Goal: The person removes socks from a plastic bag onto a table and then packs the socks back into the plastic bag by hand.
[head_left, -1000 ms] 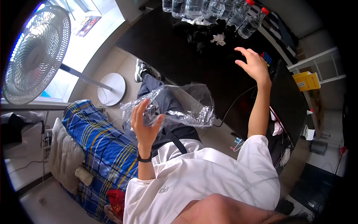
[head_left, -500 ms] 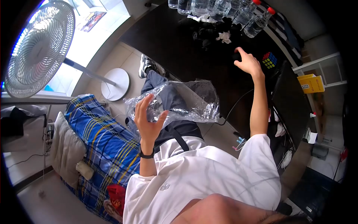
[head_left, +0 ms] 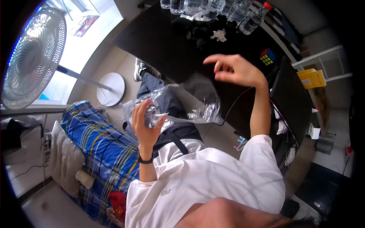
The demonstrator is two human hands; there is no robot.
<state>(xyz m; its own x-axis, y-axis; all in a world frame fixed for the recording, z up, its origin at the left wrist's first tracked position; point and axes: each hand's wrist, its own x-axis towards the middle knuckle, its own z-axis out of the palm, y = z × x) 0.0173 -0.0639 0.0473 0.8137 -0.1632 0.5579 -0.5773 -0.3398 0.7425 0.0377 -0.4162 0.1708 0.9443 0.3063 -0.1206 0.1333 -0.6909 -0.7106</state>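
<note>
My left hand (head_left: 146, 123) is at the left side of a clear plastic bag (head_left: 203, 110), which spreads over my lap. Its fingers and thumb grip the bag's film, though the contact is partly hidden by glare. Over the black table (head_left: 159, 41), up and right of the bag, my right hand (head_left: 234, 70) has its index finger stretched out and the others curled. Anything dark between its fingers merges with the tabletop. A pile of black cloth (head_left: 199, 32) lies beyond, with a white crumpled piece (head_left: 219, 35) beside it.
Several clear bottles (head_left: 194, 7) line the table's far edge, one red-capped (head_left: 254, 19). A puzzle cube (head_left: 267, 57) sits near a black laptop (head_left: 287, 83). At left are a standing fan (head_left: 34, 57) and a blue plaid cover (head_left: 99, 140). A cable crosses the table.
My right hand has moved left over the table towards the bag, and its fingers have curled more. The puzzle cube, partly hidden at first, now shows fully. My left hand stays beside the bag.
</note>
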